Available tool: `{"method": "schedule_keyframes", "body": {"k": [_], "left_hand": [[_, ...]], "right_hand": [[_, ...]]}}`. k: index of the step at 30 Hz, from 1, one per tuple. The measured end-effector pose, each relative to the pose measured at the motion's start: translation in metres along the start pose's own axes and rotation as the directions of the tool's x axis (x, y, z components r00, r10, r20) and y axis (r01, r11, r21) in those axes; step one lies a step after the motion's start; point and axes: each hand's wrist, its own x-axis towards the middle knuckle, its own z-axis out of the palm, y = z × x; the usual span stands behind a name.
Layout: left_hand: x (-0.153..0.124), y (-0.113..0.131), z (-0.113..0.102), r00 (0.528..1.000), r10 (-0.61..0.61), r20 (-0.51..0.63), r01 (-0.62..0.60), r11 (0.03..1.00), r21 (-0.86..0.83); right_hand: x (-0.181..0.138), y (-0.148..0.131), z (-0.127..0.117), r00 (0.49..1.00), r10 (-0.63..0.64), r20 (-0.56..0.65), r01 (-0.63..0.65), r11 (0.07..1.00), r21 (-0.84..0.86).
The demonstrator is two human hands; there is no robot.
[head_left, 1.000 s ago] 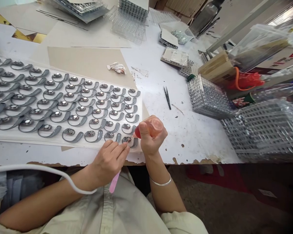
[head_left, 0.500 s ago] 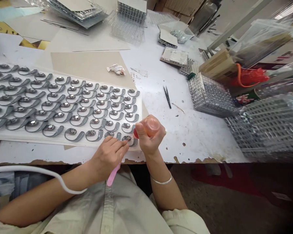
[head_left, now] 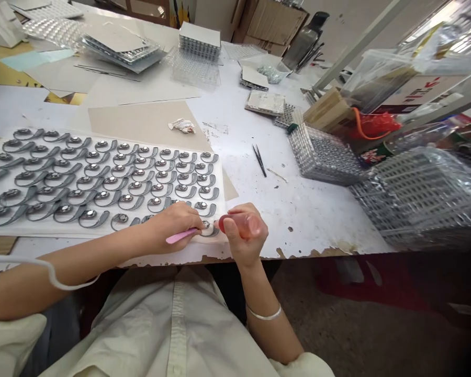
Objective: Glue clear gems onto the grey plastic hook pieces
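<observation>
left hand (head_left: 176,220) clamped on pink stick (head_left: 180,236); right hand (head_left: 248,248) clamped on red bottle (head_left: 241,224). corner band (head_left: 206,226), at white board's (head_left: 43,229) near right corner, judged unfinished. other bands (head_left: 102,196) across board: many pale-centred; completion cannot be told.

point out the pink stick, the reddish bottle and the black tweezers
Pink stick (head_left: 179,236): head view, on its broad exposed length.
Reddish bottle (head_left: 244,223): head view, on the side of its body.
Black tweezers (head_left: 261,166): head view, on the arms, towards the joined end.
</observation>
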Motion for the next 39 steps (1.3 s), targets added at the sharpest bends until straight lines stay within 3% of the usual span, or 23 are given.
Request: {"method": "schedule_keyframes", "body": {"k": [7, 11, 26, 33, 39], "left_hand": [[-0.008, -0.006, 0.006, 0.997, 0.045, -0.068, -0.045, 0.999, 0.004], [-0.011, -0.009, 0.008, 0.996, 0.012, -0.093, -0.018, 0.998, -0.066], [-0.014, -0.018, 0.013, 0.996, -0.001, -0.092, -0.008, 0.995, -0.101], [-0.015, -0.019, 0.013, 0.995, 0.001, -0.103, -0.012, 0.994, -0.106], [-0.015, -0.018, 0.013, 0.993, 0.007, -0.120, -0.019, 0.994, -0.103]], "right_hand": [[-0.021, 0.000, 0.004, 0.982, 0.010, -0.188, -0.020, 0.999, -0.048], [-0.022, 0.001, 0.003, 0.959, 0.024, -0.283, -0.019, 1.000, 0.020], [-0.022, 0.005, 0.005, 0.976, 0.059, -0.208, -0.061, 0.998, -0.002], [-0.023, 0.008, 0.008, 0.966, 0.089, -0.242, -0.073, 0.994, 0.076], [-0.023, 0.006, 0.007, 0.971, 0.034, -0.238, -0.022, 0.998, 0.052]]}}
